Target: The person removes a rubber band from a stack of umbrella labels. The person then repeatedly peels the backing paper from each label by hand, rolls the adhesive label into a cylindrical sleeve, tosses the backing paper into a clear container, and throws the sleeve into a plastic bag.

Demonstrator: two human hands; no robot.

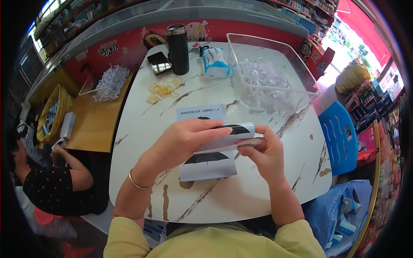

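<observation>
A printed umbrella card (235, 132) is bent over between my two hands, its picture side curling upward. My left hand (189, 139) lies across it from the left, with long fingers pressed along its top. At the card's right end, my right hand (267, 157) pinches the edges between thumb and fingers. Below them, a pile of similar cards (208, 170) rests on the table, showing a black umbrella and the words "WINDPROOF UMBRELLA". My hands cover the middle of this pile.
On the white table (142, 129) stand a black flask (178, 49), a phone (159, 63), yellow rubber bands (161, 90), a tissue pack (216, 63) and a clear bin (275, 88) of white strips. A blue chair (339, 137) is right; another person (56, 185) sits left.
</observation>
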